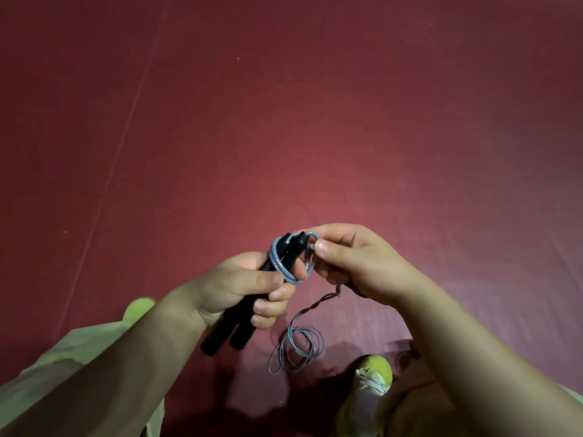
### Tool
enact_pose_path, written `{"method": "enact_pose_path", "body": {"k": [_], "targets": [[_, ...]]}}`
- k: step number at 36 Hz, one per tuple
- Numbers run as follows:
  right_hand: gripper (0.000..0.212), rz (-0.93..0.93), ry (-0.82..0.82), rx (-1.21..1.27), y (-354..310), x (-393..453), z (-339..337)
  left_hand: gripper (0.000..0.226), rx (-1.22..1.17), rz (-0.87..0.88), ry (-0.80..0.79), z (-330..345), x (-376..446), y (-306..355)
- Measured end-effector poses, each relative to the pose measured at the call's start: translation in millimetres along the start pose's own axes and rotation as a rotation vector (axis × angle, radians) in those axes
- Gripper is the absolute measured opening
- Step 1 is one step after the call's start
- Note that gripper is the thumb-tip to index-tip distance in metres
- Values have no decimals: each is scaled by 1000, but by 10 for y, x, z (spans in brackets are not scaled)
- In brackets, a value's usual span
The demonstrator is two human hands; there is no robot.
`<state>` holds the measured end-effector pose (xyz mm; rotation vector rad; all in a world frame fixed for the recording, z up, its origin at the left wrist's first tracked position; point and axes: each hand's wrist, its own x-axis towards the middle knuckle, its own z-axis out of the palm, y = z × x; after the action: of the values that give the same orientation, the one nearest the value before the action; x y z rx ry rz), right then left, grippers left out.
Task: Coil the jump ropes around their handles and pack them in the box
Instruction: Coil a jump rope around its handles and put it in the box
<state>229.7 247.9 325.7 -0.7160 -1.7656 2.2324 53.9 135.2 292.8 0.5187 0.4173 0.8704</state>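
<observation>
My left hand grips two black jump-rope handles side by side, their tips pointing up and away. A grey-blue rope is looped a few turns around the handles' upper ends. My right hand pinches the rope just right of the handle tips. From that hand the rope hangs down twisted and ends in loose coils above the floor. No box is in view.
A dark red floor mat fills the view, with a faint seam running diagonally at the left. My yellow-green shoes and light trouser legs show at the bottom.
</observation>
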Motion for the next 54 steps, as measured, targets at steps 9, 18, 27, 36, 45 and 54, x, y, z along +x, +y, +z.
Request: {"method": "enact_pose_path", "body": {"k": [9,18,27,36,45,54], "targets": [[27,-61,259,-372,117,46,6,56,-1,3,240,53,46,10],[51,39,472,-653,243,58,127,37,226,-33,523,140,110,62],[59,263,438,-1019,170,52,296,10,408,-61,723,98,182,-25],[38,220,49,-1003,-24,-39,168,23,539,-93,886,-42,171,-29],[3,87,30,-1006,-229,-99,2,18,907,-344,634,11,192,-184],[18,272,-238,-265,8,-59,-84,17,742,-408,196,353,211,-252]]}}
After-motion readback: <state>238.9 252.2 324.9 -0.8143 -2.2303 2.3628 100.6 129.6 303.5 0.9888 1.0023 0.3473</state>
